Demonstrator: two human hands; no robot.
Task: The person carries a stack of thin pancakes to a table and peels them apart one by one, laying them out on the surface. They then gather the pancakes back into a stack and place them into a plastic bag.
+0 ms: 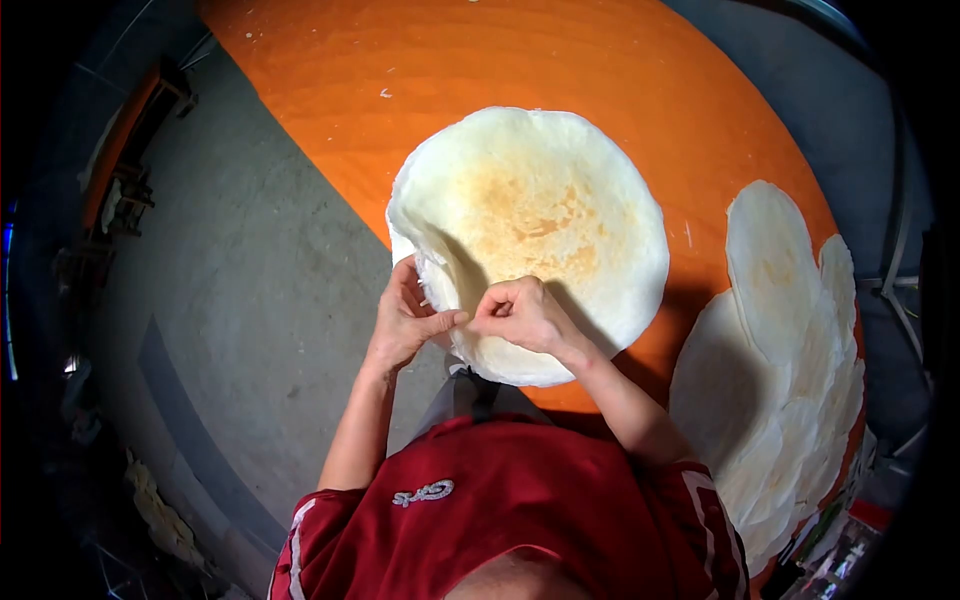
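Observation:
A stack of large round thin flatbreads (610, 220), pale with browned patches in the middle, lies at the near edge of the orange table. Its front left rim is lifted and curled up toward me. My left hand (405, 318) holds that raised rim from outside, thumb on the near side and fingers partly hidden behind the layers. Close beside it, my right hand (525, 315) is closed in a pinch on the top flatbread's edge, over the bread's near part. The fingertips of both hands almost meet.
More flatbreads (770, 270) lie overlapping along the right side of the orange table (330, 60). Grey floor (250, 230) extends to the left. A dark bench-like piece with an orange top (125, 150) stands at the far left.

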